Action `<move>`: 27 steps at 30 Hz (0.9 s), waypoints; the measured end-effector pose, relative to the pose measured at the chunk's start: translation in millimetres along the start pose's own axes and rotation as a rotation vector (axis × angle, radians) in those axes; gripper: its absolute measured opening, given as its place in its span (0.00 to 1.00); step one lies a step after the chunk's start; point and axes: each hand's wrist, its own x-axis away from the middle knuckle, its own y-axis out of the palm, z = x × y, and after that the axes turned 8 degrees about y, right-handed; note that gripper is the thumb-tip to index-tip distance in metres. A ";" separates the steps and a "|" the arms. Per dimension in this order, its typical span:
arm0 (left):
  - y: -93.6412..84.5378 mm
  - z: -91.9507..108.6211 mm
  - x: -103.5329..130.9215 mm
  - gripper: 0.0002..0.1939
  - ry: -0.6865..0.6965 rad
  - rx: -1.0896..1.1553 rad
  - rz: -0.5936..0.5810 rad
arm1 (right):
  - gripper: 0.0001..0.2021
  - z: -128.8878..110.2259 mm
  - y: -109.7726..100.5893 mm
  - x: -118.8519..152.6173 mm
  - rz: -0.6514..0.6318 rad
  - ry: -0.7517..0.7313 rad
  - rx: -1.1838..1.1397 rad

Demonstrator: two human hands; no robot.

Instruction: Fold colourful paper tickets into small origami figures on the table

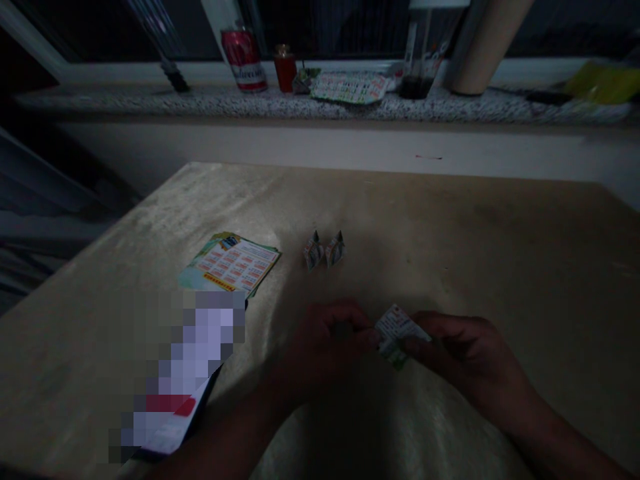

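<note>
Between my two hands is a small folded piece of printed paper [397, 331], white with fine print and a green lower corner. My left hand [334, 337] pinches its left edge between thumb and fingers. From the other side, my right hand [463, 343] grips it with the thumb on top. Beyond my hands, two small folded paper pieces [323, 251] stand side by side on the table. To their left lies a stack of printed cards [240, 259] with green edges and rows of red and white print.
A phone with a blurred-out screen [173, 387] lies on the table [500, 253] beside my left forearm. On the granite windowsill behind stand a red can [243, 60], a small orange-red bottle [285, 69], a crumpled printed packet [347, 87], a clear cup [425, 57] and a cardboard tube [487, 47].
</note>
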 end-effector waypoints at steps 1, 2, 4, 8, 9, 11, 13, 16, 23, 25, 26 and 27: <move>0.3 0.4 0.4 0.10 -0.010 -0.022 0.003 | 0.08 0.0 -1.4 0.6 0.018 -0.008 0.010; 0.9 0.8 0.8 0.10 -0.025 -0.043 0.000 | 0.09 0.1 -2.5 1.0 0.032 -0.009 0.019; 2.5 1.2 1.5 0.11 -0.060 -0.073 -0.008 | 0.10 0.4 -3.5 1.7 0.042 0.003 0.028; 6.3 0.9 1.9 0.16 -0.128 -0.107 -0.014 | 0.10 0.7 0.3 1.7 0.044 -0.019 0.063; 7.2 0.7 1.5 0.18 -0.142 -0.097 -0.022 | 0.10 0.9 1.9 1.4 0.047 -0.035 0.079; 8.8 0.4 0.4 0.19 -0.161 -0.044 -0.050 | 0.10 1.8 4.6 0.7 0.053 -0.053 0.104; 9.9 0.0 -0.8 0.18 -0.164 0.045 -0.082 | 0.11 3.4 5.8 0.3 0.059 -0.062 0.107; 10.9 -0.6 -1.4 0.13 -0.148 0.168 -0.108 | 0.10 5.1 5.0 1.2 0.039 -0.085 0.066; 13.5 -1.5 0.4 0.09 -0.143 0.360 -0.125 | 0.11 2.4 2.7 4.3 -0.056 -0.015 -0.116; 13.2 -1.8 0.3 0.09 -0.154 0.375 -0.126 | 0.12 1.9 2.8 4.0 -0.078 0.032 -0.132; 12.8 -1.7 0.3 0.08 -0.160 0.381 -0.122 | 0.12 1.6 2.9 3.9 -0.094 0.053 -0.138; 12.4 -1.4 0.3 0.08 -0.166 0.388 -0.120 | 0.12 1.4 2.9 3.8 -0.108 0.070 -0.146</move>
